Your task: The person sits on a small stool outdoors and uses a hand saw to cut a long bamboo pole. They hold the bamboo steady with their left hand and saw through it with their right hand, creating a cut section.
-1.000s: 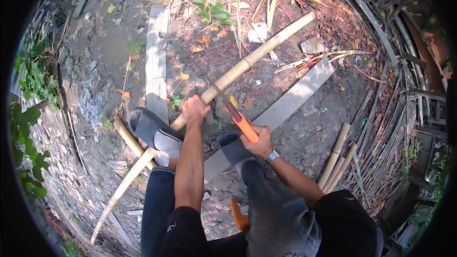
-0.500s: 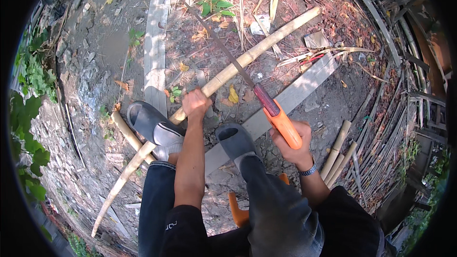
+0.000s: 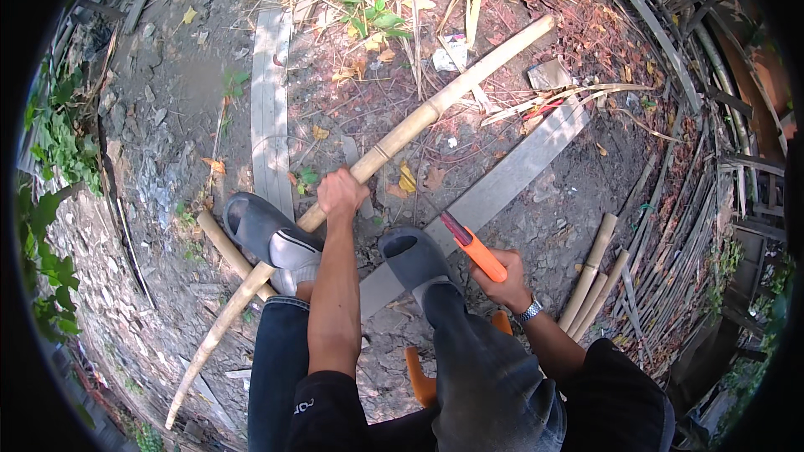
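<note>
A long bamboo pole [image 3: 452, 92] runs slantwise across the ground from lower left to upper right. My left hand [image 3: 342, 194] is wrapped round it near the middle. Beside that hand, my left foot in a dark grey slipper [image 3: 251, 222] rests on the pole. My right hand [image 3: 502, 279] grips the orange handle of a handsaw [image 3: 481, 253], to the right of the pole. The saw's thin blade is seen nearly end-on, so its tip is hard to make out. Under the pole's lower part lies another bamboo piece [image 3: 224, 241].
Flat grey boards [image 3: 519, 169] lie on the dirt, one under my right slipper [image 3: 413, 256]. Short bamboo pieces [image 3: 596, 272] and a heap of thin sticks [image 3: 670, 259] are at the right. An orange plastic object [image 3: 419, 375] shows beside my leg. Green leaves [image 3: 52, 243] line the left.
My right hand has drawn the saw down and back. Its blade, which crossed over the pole before, now appears much shorter and off it. My left hand keeps its grip.
</note>
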`<move>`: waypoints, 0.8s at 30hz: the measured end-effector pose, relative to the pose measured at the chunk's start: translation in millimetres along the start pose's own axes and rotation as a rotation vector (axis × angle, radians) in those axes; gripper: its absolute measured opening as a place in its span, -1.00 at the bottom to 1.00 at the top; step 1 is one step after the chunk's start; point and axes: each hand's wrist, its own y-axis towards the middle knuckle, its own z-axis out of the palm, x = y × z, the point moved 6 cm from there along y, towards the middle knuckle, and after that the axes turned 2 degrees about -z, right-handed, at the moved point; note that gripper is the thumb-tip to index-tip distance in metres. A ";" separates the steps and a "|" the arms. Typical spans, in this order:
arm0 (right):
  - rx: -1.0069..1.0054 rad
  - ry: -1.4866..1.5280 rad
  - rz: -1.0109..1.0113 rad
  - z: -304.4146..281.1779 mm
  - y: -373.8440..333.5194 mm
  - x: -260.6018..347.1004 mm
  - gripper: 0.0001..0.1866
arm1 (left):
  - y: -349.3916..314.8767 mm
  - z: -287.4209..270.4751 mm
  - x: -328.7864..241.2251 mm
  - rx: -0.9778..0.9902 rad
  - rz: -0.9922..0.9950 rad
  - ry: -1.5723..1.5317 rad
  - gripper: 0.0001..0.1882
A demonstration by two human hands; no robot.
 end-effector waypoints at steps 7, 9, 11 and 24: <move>0.045 0.005 0.054 -4.4 -16.7 3.0 -0.90 | -0.6 0.3 0.0 0.009 0.003 -0.001 -0.66; 0.041 -0.021 0.063 -15.3 -34.5 1.8 -0.91 | -1.2 -2.3 -1.8 0.015 0.008 0.001 -0.66; 0.003 -0.050 0.035 -23.4 -52.7 4.2 -0.92 | -4.4 -1.8 0.1 0.023 0.003 0.003 -0.66; -0.103 -0.042 -0.183 64.3 77.5 7.8 -0.85 | 5.6 11.7 5.8 -0.018 0.013 -0.033 -0.70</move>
